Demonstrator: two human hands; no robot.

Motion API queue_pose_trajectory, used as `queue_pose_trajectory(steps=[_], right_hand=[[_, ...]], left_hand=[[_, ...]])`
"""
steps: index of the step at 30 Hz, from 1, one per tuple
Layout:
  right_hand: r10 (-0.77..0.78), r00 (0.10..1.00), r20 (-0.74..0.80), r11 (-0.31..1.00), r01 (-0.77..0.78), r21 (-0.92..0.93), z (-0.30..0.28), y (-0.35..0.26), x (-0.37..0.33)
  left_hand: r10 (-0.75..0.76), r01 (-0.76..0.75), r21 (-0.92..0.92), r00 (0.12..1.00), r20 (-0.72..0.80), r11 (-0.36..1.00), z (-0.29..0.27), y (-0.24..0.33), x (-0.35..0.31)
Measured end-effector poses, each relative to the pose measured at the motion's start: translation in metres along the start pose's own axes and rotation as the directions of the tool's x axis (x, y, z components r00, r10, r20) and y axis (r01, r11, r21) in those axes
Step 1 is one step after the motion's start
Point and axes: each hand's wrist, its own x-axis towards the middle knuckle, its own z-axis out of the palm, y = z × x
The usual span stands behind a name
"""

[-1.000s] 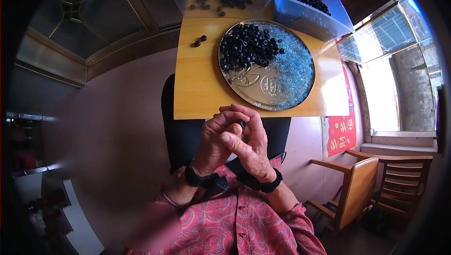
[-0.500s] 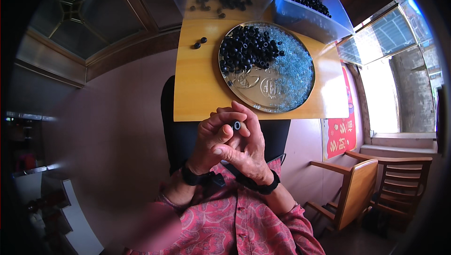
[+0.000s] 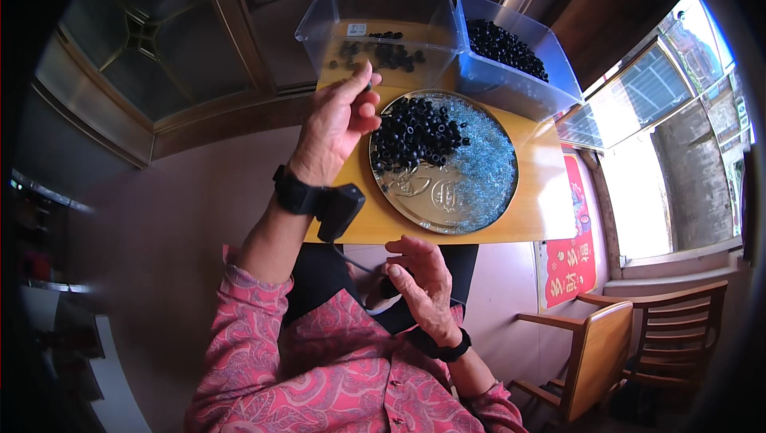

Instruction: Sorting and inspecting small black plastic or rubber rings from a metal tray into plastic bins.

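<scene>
My left hand (image 3: 339,122) is raised at the left side of the table, near the front of a clear plastic bin (image 3: 383,2). Its thumb and fingers are pinched on a small dark piece, mostly hidden, that looks like a black ring-shaped cap. Below the table's front edge, over my lap, my right hand (image 3: 427,285) hangs with its fingers loosely curved and apart. A dark spot shows beside its thumb; I cannot make out what it is. On a round metal tray (image 3: 415,201) lie a heap of black caps (image 3: 419,130) and many tiny clear bluish pieces (image 3: 487,162).
Several black caps lie in the left bin. A second clear bin (image 3: 550,102) at the back right holds a large pile of them. Both bins and the tray stand on a yellow wooden table (image 3: 542,193). A wooden chair (image 3: 602,353) stands at the right, below a window.
My hands were together over my lap with a black cap between them. The left has moved up and forward toward the left bin; the right has stayed low and parted from it.
</scene>
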Motion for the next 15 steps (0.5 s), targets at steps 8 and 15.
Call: queue_pose_trajectory(steps=[8,15], right_hand=[[-0.137,0.989,-0.055,0.989,0.134,-0.061,-0.001,0.002,-0.001],[-0.21,0.976,-0.057,0.924,0.179,-0.338,-0.018,0.001,0.002]], left_hand=[[0.227,-0.22,-0.134,0.973,0.045,0.966,0.006,0.028,0.111],[0.129,-0.173,0.271,0.976,0.173,0.947,-0.005,-0.013,0.051]])
